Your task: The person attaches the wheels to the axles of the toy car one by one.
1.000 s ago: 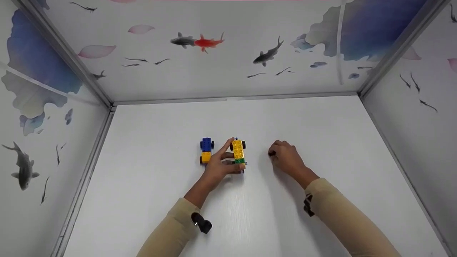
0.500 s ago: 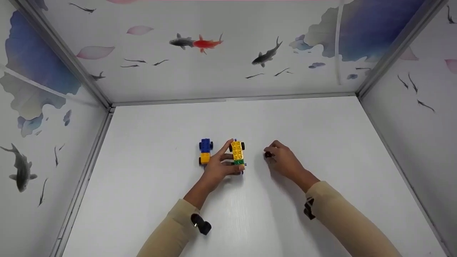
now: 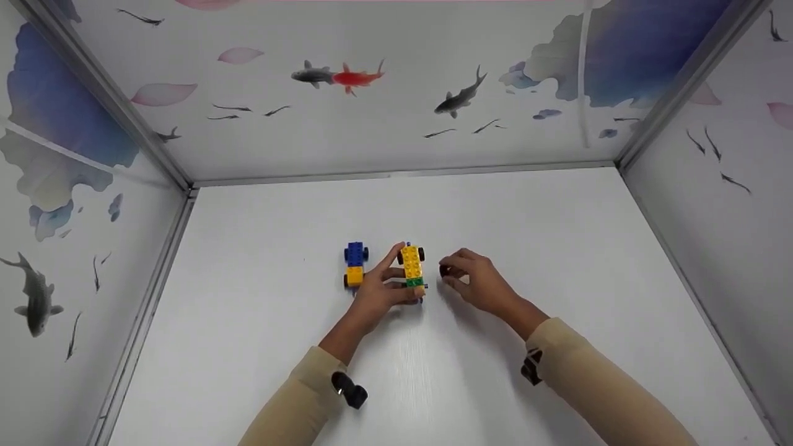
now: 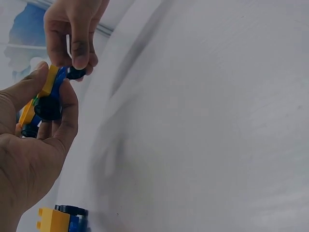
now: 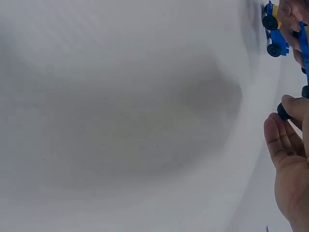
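Observation:
In the head view my left hand [image 3: 373, 292] grips a toy car [image 3: 411, 260] of yellow and green building bricks, its thumb and fingers along the sides. Black wheels sit at the car's far end, and a small blue axle stub pokes out at its near right corner. Just right of the car, my right hand [image 3: 486, 286] pinches a small black wheel [image 3: 443, 270] between thumb and fingertips. The right wrist view shows this same wheel [image 5: 283, 111] apart from the car. A second toy car [image 3: 354, 263], blue and yellow with black wheels, stands on the table left of my left hand.
The white table [image 3: 266, 371] is enclosed by a back wall [image 3: 396, 136] and side walls painted with fish and petals. Grey metal strips run along the table's edges. Each sleeve has a black device [image 3: 350, 389] at the cuff.
My right hand has moved left with the black wheel, closer to the held car, and its fingers show the wheel more openly. The left hand and both cars stay in place.

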`<action>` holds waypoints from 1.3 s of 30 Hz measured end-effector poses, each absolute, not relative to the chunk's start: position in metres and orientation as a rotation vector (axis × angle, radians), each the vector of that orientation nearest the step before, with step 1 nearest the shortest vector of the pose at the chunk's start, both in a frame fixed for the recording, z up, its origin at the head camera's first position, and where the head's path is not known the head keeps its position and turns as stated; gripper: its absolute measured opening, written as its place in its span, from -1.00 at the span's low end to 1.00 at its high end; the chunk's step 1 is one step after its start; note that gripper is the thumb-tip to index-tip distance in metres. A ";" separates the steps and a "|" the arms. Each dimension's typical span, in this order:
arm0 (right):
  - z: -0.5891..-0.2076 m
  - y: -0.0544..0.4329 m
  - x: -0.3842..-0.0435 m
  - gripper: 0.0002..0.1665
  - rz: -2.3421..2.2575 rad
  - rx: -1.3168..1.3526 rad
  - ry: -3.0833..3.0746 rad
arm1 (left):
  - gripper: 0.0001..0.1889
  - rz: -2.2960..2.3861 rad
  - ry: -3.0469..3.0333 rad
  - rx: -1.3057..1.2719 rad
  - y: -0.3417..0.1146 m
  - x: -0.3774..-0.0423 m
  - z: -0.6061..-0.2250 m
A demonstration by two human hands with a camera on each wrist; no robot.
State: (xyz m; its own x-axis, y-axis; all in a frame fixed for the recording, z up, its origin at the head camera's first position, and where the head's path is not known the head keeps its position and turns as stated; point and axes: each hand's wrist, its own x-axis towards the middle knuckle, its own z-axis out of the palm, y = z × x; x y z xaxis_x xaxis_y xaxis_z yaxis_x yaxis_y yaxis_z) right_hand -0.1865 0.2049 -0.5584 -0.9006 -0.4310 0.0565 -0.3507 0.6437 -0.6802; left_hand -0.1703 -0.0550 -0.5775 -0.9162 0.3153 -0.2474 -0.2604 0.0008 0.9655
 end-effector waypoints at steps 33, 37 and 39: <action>-0.549 0.189 -0.173 -0.61 -1.227 -0.873 2.588 | 0.10 2.005 1.919 0.075 -0.056 -0.168 -0.577; -0.547 0.189 -0.172 -0.60 -1.253 -0.868 2.592 | 0.10 2.001 1.900 0.084 -0.057 -0.168 -0.576; -0.546 0.189 -0.171 -0.60 -1.263 -0.868 2.598 | 0.11 1.994 1.893 0.090 -0.057 -0.168 -0.575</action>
